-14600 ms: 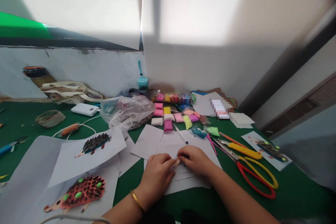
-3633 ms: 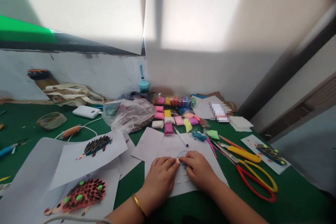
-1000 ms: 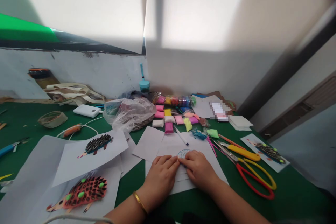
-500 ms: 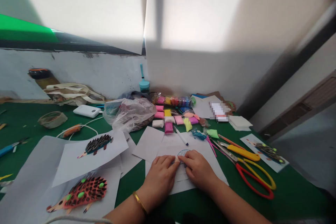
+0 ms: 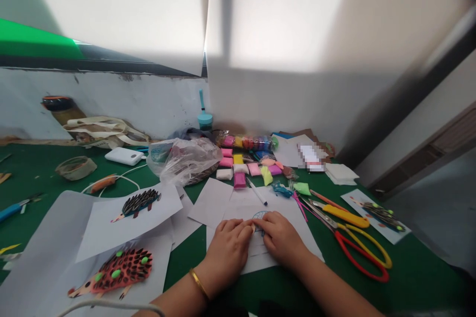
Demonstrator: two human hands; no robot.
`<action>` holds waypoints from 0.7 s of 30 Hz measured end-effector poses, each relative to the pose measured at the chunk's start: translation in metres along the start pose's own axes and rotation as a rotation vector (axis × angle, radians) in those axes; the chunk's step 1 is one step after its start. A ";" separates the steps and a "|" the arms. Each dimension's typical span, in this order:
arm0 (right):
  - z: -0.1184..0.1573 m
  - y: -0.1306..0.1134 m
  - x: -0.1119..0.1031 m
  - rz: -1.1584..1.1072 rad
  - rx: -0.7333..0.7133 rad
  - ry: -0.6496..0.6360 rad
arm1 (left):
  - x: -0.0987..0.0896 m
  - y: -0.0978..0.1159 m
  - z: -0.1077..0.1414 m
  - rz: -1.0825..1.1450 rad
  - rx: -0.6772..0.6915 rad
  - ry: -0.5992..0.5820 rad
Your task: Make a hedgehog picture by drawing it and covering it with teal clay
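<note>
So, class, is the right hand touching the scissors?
Apart: the head view shows paper and green tabletop between the right hand and the scissors.

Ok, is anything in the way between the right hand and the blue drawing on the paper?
Nothing visible: the right hand partly covers the blue drawing on the paper. The white pen lies beyond both, out of the way. Whatever is under the hand is hidden.

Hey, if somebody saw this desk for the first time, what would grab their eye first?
Probably the pink hedgehog with green dots, at the lower left. Next, perhaps, the big red-and-yellow-handled scissors, lying to the right of the right hand. Bright packets, just beyond the white paper under that hand and the left hand, stand out too.
</note>
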State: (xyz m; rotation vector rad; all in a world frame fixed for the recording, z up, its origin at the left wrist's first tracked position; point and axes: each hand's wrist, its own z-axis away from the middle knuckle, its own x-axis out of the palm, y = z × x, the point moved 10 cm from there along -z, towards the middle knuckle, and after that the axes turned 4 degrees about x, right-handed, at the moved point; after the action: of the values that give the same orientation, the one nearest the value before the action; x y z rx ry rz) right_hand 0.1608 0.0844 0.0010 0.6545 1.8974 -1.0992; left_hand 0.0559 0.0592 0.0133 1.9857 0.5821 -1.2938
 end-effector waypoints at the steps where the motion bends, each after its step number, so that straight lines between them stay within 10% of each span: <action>1: 0.000 0.000 0.001 0.007 0.007 -0.006 | 0.000 0.000 0.000 0.001 -0.004 -0.009; 21: 0.006 -0.003 -0.003 0.002 -0.086 0.041 | -0.009 -0.007 0.003 0.058 -0.002 0.108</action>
State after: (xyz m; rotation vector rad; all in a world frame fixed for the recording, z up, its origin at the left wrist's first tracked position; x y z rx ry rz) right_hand 0.1624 0.0771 0.0030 0.6347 1.9671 -1.0034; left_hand 0.0461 0.0614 0.0186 2.0656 0.5718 -1.1563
